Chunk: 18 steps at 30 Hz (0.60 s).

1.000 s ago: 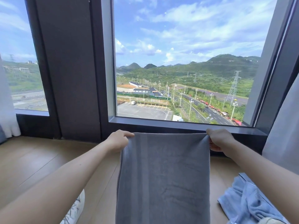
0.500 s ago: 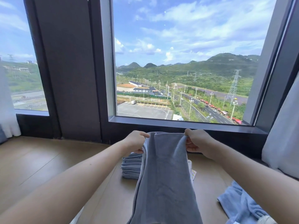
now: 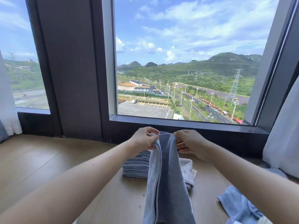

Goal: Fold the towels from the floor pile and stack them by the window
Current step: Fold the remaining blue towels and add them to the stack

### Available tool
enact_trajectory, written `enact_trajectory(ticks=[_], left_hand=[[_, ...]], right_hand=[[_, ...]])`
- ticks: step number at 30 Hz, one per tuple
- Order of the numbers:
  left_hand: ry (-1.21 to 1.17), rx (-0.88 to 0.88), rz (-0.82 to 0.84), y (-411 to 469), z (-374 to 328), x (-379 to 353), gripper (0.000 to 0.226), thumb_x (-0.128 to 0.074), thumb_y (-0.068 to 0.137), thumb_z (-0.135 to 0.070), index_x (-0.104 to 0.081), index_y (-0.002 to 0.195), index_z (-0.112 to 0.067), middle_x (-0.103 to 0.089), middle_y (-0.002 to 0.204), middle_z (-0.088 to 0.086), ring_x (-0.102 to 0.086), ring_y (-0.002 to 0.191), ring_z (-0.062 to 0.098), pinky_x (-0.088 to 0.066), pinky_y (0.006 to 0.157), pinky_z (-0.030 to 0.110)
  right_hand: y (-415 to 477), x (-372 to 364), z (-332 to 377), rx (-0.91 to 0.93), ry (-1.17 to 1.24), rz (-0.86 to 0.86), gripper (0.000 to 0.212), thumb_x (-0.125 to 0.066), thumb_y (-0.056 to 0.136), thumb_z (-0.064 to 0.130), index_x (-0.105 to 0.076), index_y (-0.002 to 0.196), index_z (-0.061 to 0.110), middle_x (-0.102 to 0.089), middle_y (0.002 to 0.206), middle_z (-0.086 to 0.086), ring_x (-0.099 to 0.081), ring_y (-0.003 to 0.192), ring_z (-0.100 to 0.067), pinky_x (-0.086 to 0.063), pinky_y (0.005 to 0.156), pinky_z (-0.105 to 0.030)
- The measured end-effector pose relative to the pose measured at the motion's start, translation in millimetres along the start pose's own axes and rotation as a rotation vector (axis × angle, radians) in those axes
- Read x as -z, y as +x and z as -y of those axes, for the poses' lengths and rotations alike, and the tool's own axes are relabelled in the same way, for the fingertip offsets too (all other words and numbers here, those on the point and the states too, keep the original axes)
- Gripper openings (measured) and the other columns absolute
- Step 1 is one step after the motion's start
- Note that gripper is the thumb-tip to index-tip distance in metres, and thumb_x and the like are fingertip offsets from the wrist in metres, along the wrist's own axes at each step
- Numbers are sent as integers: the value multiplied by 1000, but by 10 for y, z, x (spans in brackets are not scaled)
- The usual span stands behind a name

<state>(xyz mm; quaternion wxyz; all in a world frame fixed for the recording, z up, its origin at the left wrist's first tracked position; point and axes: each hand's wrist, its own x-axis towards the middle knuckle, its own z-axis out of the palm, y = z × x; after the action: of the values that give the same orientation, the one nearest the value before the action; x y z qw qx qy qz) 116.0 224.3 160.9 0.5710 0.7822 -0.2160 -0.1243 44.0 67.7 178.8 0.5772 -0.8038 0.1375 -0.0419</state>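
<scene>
Both hands are up in front of the window (image 3: 186, 124), close together. The left hand (image 3: 143, 139) pinches 1 top corner of the grey towel (image 3: 168, 183) between thumb and fingers. The right hand (image 3: 189, 141) pinches the other corner just beside it, so the towel hangs doubled lengthwise, its lower end running out of view at the near edge. Behind it, on the wooden floor (image 3: 48, 159) near the window wall, sits a stack of folded towels (image 3: 135, 167), its left side showing past the hanging cloth. A pale striped towel (image 3: 187, 168) lies just right of that. Near right, a loose light-blue towel (image 3: 237, 206) lies crumpled on the floor. There is a left curtain (image 3: 8, 110) and a right curtain (image 3: 284, 135), both white.
</scene>
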Motion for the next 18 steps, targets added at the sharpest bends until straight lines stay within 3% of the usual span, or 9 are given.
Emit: enact_trajectory(ticks=[5, 10, 14, 18], left_hand=[[-76, -71, -43, -7, -22, -76, 16, -67, 85, -12, -58, 96, -20, -62, 89, 4, -60, 75, 11, -50, 58, 14], [-69, -115, -66, 2, -3, -98, 20, -74, 78, -12, -60, 88, -21, -66, 89, 0, -63, 89, 15, -52, 83, 24], [-91, -142, -23, -24, -28, -122, 19, -69, 82, -4, -63, 98, -9, -65, 84, -2, -63, 81, 9, -51, 78, 16], [-99, -143, 3, -34, -49, -121, 18, -71, 81, -10, -64, 97, -14, -68, 96, 4, -64, 94, 19, -53, 88, 30]], right_hand=[[-28, -103, 0, 47, -1, 70, 23, -50, 95, 22, -59, 75, 17, -60, 81, 0, -58, 69, -13, -51, 75, -29], [-31, -125, 3, 51, 4, 94, 23, -50, 95, 23, -61, 76, 17, -63, 80, -1, -60, 70, -13, -49, 71, -27], [-23, -148, 10, 61, 33, 70, 26, -49, 96, 23, -63, 75, 15, -61, 71, 0, -60, 63, -13, -48, 65, -24], [-26, -162, 66, 52, 65, 12, 43, -36, 100, 30, -61, 71, 10, -66, 75, -6, -63, 68, -17, -50, 60, -25]])
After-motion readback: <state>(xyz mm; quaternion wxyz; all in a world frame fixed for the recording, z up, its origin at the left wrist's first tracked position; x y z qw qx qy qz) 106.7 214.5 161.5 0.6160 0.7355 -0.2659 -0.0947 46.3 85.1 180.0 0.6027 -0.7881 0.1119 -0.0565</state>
